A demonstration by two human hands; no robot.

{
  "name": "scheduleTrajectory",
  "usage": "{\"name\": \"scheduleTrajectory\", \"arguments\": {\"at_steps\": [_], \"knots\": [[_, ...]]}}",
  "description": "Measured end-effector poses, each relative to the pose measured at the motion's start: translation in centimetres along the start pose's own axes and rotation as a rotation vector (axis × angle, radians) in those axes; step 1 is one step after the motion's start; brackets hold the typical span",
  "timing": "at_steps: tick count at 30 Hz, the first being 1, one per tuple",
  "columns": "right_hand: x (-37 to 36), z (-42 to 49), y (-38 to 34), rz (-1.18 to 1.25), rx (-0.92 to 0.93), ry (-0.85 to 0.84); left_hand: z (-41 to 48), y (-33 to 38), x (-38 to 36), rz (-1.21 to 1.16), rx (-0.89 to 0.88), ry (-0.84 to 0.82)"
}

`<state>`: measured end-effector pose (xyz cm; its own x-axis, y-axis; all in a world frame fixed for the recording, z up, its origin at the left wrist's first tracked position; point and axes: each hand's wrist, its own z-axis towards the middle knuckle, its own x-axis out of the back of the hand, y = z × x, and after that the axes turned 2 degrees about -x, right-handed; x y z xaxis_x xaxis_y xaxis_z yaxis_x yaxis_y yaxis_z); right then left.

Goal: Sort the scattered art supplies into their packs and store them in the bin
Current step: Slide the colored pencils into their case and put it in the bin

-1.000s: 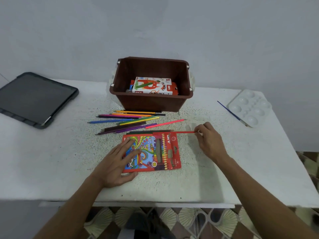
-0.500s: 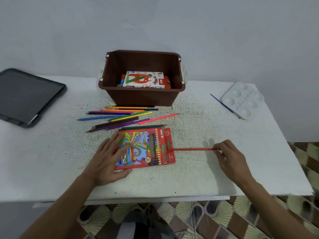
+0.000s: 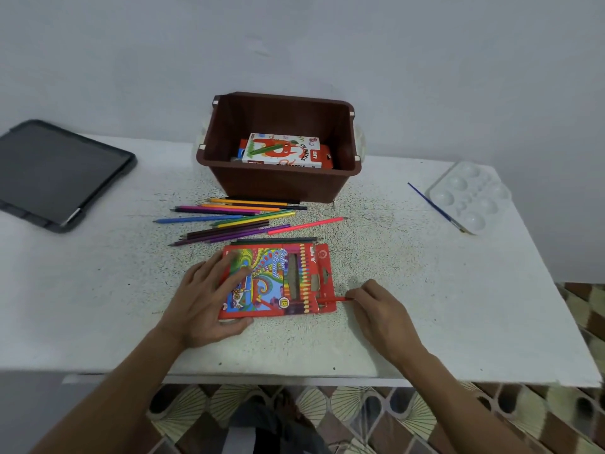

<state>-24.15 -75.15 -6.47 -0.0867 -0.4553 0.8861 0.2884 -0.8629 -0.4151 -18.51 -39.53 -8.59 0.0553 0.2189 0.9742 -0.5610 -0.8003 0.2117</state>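
Observation:
A red colour-pencil pack [image 3: 281, 283] lies flat on the white table [image 3: 425, 306] with its flap open to the right. My left hand [image 3: 209, 299] rests on the pack's left half, fingers spread, thumb under its lower edge. My right hand [image 3: 379, 309] pinches the end of a red pencil [image 3: 337, 299] that is mostly inside the pack's open end. Several loose coloured pencils [image 3: 235, 221] lie scattered between the pack and the brown bin [image 3: 278, 185]. An oil pastels box [image 3: 284, 152] lies inside the bin.
A dark tablet [image 3: 55, 172] lies at the far left. At the right sit a white paint palette [image 3: 468, 198] and a thin blue brush [image 3: 435, 204]. The table's front edge is close below my wrists, with patterned floor beyond.
My right hand carried the red pencil down to the pack's open end and pushed it in; only a short stub now shows. My left hand stayed on the pack.

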Motion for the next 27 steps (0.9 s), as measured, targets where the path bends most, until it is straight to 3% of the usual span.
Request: {"name": "scheduleTrajectory", "arguments": {"at_steps": [10,16,27], "knots": [[-1.7,0.8,-2.5,0.148,-0.055,-0.071,0.0,0.1,0.0,-0.010,0.014,0.004],[-0.7,4.7,-1.0,0.125,-0.196,0.045,0.0,0.2,-0.1,-0.042,0.021,0.011],[-0.8,12.5,-0.8,-0.006,-0.170,-0.160,0.0,-0.1,-0.4,-0.068,0.037,0.012]]}}
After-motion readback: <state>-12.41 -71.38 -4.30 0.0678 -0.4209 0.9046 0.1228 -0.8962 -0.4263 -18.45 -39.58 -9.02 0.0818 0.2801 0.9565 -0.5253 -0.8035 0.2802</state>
